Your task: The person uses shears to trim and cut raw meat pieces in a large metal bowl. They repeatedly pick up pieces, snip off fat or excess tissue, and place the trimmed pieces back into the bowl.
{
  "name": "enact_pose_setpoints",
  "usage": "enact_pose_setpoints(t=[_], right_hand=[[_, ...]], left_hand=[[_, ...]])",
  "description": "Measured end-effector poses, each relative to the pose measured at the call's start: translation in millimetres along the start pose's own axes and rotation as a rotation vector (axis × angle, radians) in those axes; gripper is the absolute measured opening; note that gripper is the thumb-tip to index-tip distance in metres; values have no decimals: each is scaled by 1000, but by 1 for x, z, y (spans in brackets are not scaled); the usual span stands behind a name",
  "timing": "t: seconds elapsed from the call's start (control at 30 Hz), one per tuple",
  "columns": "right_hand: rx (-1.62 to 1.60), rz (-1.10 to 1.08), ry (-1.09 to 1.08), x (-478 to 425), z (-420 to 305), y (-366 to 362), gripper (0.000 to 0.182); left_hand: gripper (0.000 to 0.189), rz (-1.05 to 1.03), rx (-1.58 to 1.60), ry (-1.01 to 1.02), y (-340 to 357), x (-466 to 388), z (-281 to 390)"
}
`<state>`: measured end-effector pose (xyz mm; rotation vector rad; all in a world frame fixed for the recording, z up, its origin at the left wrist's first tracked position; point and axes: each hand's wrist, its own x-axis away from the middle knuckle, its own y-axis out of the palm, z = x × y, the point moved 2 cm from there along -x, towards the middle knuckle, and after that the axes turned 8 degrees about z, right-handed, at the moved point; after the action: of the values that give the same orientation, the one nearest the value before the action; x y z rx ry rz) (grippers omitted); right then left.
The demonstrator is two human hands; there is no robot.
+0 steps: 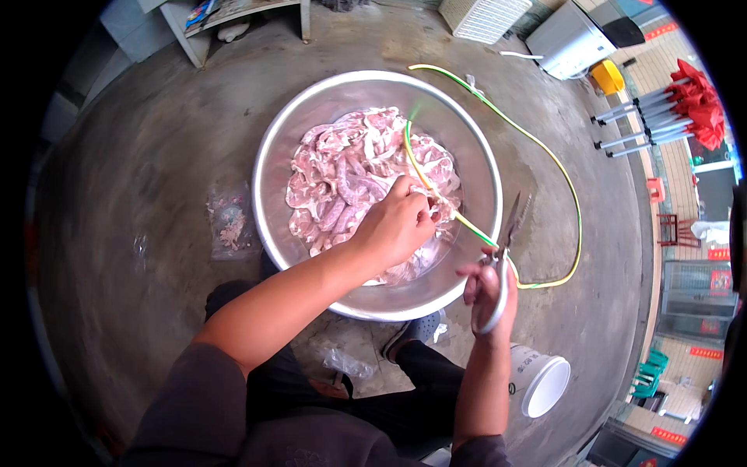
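A wide metal basin (280, 146) stands on the floor before me, filled with raw poultry-like meat pieces (350, 146), among them several long necks (344, 181). Over the basin's right half, my left hand (400, 219) pinches a small piece of raw meat (443, 207). My right hand (490, 292) is just outside the lower right rim and grips kitchen scissors (499, 268) by the handles. Their blades are parted and point away from me. A yellow-green hose (417, 160) crosses the rim, passes by the left hand and ends in the basin.
Left of the basin lies a plastic bag (233, 227) with meat scraps. The hose (575, 192) loops over the concrete floor on the right. A white bucket (543, 382) lies on its side near my right forearm. Crumpled clear plastic (350, 363) is between my feet.
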<state>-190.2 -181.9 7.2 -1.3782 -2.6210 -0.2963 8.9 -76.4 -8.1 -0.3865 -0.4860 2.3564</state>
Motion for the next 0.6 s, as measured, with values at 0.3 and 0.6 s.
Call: enact_pose_setpoints(t=[0.3,0.6], right_hand=[[74,192,-102,-8,18,26,44],[138,93,-257,2,26,31,33]], left_hand=[[15,-172,220,116,24,27,16],[17,-302,402,-80,25,22,12]])
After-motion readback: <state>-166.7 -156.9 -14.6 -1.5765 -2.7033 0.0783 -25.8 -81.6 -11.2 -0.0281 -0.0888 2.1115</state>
